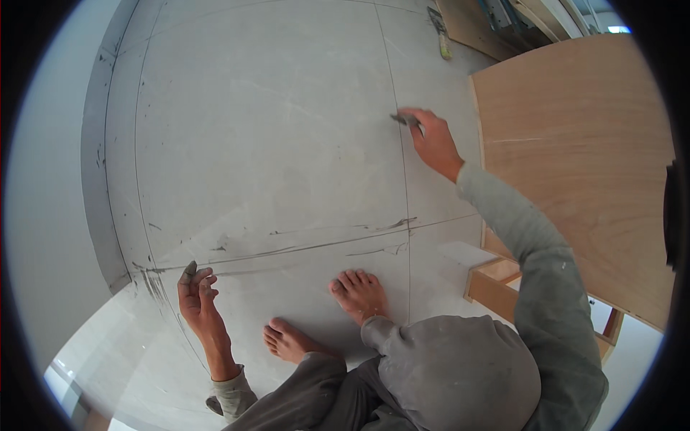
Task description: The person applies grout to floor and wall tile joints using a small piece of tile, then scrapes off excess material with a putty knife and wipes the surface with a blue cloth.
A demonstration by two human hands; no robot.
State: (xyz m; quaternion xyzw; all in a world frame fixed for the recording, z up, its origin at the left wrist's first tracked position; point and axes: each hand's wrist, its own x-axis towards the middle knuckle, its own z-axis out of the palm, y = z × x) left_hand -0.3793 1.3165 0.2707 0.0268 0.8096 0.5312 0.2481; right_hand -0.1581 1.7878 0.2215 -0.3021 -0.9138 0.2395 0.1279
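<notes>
My right hand reaches out over the grey tiled floor, its fingers closed on a small dark flat piece that looks like a scraper. The tip of that piece is at a thin tile joint; blur hides its exact shape. At the lower left, my left hand is raised with its fingers loosely bent and apart. Dark grey paste coats one of its fingertips. Near it, dark smears mark the floor where joints cross. A long joint streaked with dark filler runs rightward in front of my bare feet.
A putty knife with a worn handle lies at the far right. A large wooden panel stands along the right, with an open wooden frame below it. Boards lean at the top right. A pale wall borders the left.
</notes>
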